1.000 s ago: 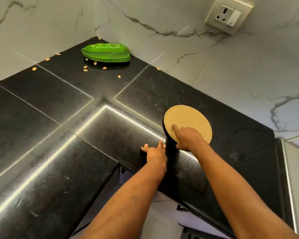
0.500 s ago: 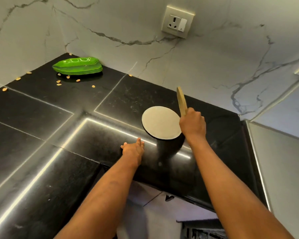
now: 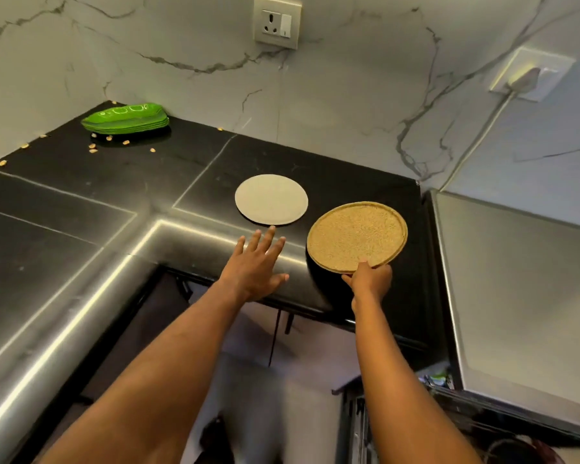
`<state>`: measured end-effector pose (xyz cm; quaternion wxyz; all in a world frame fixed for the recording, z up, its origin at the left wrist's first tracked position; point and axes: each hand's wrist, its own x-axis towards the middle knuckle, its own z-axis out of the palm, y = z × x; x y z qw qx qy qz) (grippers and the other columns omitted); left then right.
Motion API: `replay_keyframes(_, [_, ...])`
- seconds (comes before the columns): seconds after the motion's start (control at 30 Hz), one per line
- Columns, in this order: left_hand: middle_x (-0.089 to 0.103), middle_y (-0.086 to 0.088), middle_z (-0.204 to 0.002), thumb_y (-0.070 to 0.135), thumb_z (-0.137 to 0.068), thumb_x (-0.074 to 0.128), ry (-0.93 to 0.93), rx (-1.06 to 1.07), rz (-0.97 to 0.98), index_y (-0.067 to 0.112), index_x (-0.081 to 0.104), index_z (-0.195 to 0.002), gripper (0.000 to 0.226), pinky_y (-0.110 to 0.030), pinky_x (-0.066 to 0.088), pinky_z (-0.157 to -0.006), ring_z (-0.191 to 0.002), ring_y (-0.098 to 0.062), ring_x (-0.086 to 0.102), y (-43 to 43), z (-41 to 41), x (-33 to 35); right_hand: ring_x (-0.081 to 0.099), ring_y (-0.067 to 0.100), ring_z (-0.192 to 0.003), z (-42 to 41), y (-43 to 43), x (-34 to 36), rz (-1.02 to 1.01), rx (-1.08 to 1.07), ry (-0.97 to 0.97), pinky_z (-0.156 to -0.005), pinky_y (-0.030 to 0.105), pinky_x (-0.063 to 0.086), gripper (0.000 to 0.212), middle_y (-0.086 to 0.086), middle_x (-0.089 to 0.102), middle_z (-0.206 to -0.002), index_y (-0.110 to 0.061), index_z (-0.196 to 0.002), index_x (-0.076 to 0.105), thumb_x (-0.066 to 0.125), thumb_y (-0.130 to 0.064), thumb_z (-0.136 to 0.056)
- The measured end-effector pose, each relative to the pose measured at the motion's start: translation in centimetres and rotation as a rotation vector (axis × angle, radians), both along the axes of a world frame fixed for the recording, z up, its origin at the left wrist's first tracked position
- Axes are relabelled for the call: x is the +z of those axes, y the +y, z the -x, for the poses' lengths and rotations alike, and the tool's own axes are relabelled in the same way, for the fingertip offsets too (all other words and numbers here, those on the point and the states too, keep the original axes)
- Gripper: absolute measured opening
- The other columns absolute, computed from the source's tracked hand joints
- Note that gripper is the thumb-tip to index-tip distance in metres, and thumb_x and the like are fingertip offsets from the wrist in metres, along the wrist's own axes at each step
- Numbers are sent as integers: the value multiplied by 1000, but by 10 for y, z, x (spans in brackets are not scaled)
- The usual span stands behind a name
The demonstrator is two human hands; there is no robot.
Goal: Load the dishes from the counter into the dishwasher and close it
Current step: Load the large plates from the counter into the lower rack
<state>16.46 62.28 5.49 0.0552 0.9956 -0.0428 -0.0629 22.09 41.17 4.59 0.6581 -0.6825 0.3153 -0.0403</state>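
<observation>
My right hand [image 3: 369, 279] grips the near rim of a round tan speckled plate [image 3: 355, 236], held tilted above the black counter's front edge. A pale grey round plate [image 3: 271, 199] lies flat on the counter [image 3: 81, 202] just left of it. My left hand [image 3: 257, 262] hovers open with fingers spread, just short of the grey plate and touching nothing. A stack of green leaf-shaped plates [image 3: 126, 118] sits in the far left corner. The dishwasher's opening shows only partly at the bottom right [image 3: 449, 430].
Small seeds [image 3: 92, 149] are scattered on the counter near the green plates. A steel appliance top [image 3: 516, 296] stands to the right. On the marble wall are a socket [image 3: 276, 21] and a plugged-in charger [image 3: 529, 75] with a cable hanging down.
My right hand lifted the tan plate off the grey one, turned it from edge-on to face-up and moved it right. My left hand left the counter edge and reached toward the grey plate.
</observation>
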Motion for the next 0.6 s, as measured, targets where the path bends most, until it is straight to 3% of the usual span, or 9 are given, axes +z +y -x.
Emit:
replay_keyframes(0.1, [-11,-6,-165,58,-98,39,-32,-30,-59,22,2,-158,79,-50,2,-122,-152,-28,-5,-31,30,-4,57,27,-101,32,-20,-10,-134,6,-30,-58,31,56,36,10,51,-120,-4,-129,47,57,-11,-96])
replay_keyframes(0.23, [-12,-5,-165,57,-99,37,-44,-12,-72,22,1,-159,78,-49,-1,-123,-152,-28,-9,-59,74,-6,57,32,-109,73,-42,-19,-194,22,-29,-57,30,56,35,17,52,-127,-2,-131,45,54,-9,-97])
replay_keyframes(0.4, [-15,-5,-164,57,-100,35,-53,3,-99,21,-1,-159,78,-49,-2,-122,-152,-28,-9,-78,129,-4,61,37,-105,132,-62,-23,-241,57,-55,-51,28,56,33,19,55,-125,-2,-129,47,54,-8,-97])
replay_keyframes(0.6, [-16,-5,-164,56,-100,34,-12,-23,-93,20,-4,-158,78,-50,-2,-122,-151,-29,-11,-95,204,-10,60,35,-104,216,-87,-33,-259,98,-70,-63,38,58,34,16,56,-125,-4,-133,48,51,-7,-99])
